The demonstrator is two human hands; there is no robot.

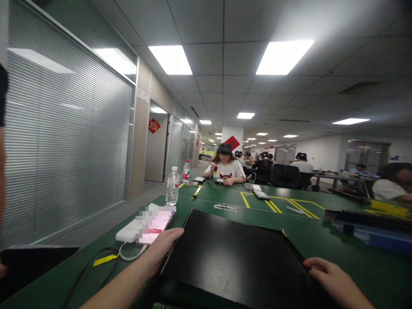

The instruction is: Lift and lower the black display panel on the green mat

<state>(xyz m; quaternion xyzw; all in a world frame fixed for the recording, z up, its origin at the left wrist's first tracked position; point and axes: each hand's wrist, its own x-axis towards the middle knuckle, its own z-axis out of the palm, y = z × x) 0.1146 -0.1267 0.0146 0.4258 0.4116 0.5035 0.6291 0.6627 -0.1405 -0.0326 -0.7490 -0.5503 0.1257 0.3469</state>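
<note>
A broad, flat black panel [238,257] with a smooth, slightly glossy face lies in front of me, tilted over the near side of the table. My left hand [165,244] grips its left edge, thumb along the rim and the other fingers hidden underneath. At the right edge, my right hand [322,269] pinches the rim with curled fingers. Below the panel's near edge is a dark gap, with a bit of green showing at the bottom of the view; what it belongs to I cannot make out.
The green table [206,193] carries yellow tape lines. Left of the panel are a phone [157,229], a white device with a cable [128,231] and a water bottle [173,186]. Small grey parts [225,207] lie beyond. A co-worker [225,169] sits opposite; a blue tray [380,238] stands right.
</note>
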